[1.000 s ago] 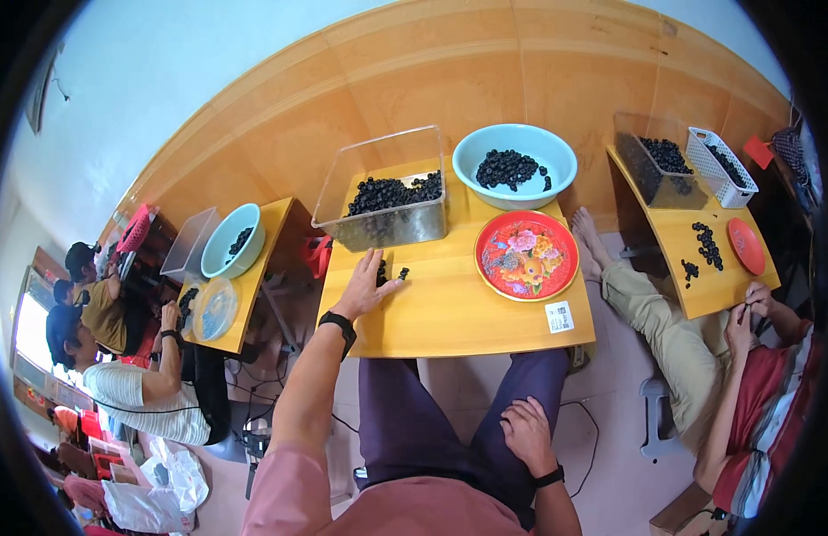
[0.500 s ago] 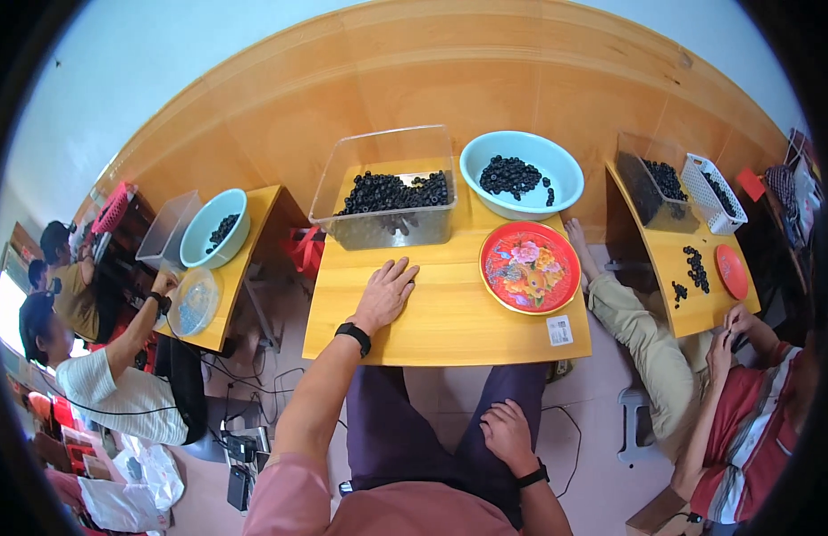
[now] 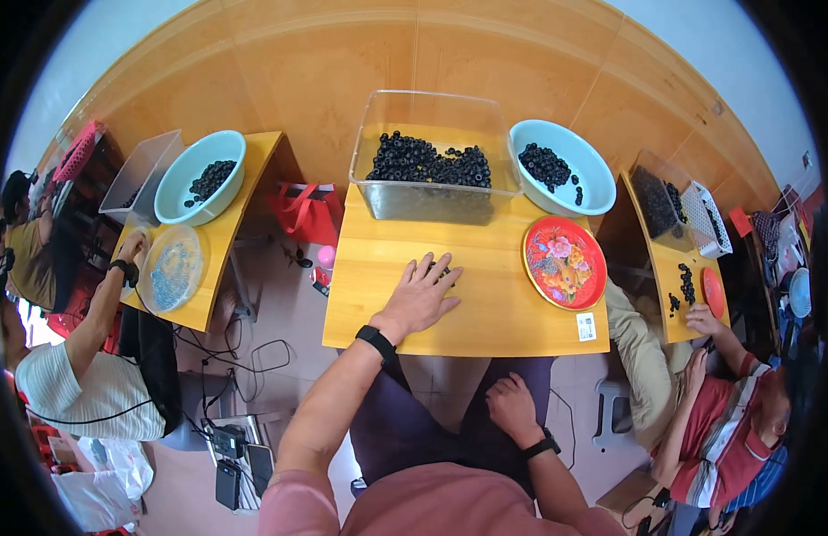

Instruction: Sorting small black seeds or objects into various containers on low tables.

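left hand point(image 3: 423, 295) flat, fingers spread, over dark beads point(image 3: 429, 268) on bench point(image 3: 485, 313) just before clear tub point(image 3: 432, 170); keep your palm low, gather gently | right hand point(image 3: 512, 406) loosely curled, holding nothing, on your thigh

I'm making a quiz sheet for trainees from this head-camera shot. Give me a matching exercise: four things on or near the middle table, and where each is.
Things:
1. clear plastic bin
2. light blue basin
3. red flowered plate
4. left hand

Places:
A. flat on the tabletop, fingers spread
B. far right corner of the table
C. far edge, middle, filled with small dark pieces
D. right side, nearer the person, no dark pieces on it

Pairs: 1-C, 2-B, 3-D, 4-A
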### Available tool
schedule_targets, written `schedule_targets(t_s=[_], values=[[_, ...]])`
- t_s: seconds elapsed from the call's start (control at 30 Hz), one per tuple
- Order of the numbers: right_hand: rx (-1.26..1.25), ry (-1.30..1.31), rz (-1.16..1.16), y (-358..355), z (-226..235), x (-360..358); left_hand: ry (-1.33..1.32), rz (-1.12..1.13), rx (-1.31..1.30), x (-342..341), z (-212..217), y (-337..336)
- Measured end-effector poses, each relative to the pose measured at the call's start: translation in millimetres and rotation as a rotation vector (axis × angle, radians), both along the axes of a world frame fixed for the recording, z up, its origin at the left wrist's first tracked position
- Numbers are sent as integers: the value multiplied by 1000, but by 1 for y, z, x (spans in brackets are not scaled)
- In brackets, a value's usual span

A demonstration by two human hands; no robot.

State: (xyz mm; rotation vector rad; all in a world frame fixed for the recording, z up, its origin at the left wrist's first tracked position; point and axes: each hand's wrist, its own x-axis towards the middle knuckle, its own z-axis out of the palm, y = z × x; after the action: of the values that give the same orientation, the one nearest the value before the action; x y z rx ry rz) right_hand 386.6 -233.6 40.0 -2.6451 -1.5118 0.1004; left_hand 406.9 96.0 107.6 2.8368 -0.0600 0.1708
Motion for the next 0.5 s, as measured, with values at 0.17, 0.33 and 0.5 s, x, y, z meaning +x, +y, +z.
schedule_targets(t_s=[0.17,0.33,0.5], values=[[14,-3,-7,18,8,11,-270,150,-365,-17,6,23],[7,9,8,21,8,14,-219,301,-508,-69,19,30],[48,37,10,9,6,13,-252,385,-532,-83,8,9]])
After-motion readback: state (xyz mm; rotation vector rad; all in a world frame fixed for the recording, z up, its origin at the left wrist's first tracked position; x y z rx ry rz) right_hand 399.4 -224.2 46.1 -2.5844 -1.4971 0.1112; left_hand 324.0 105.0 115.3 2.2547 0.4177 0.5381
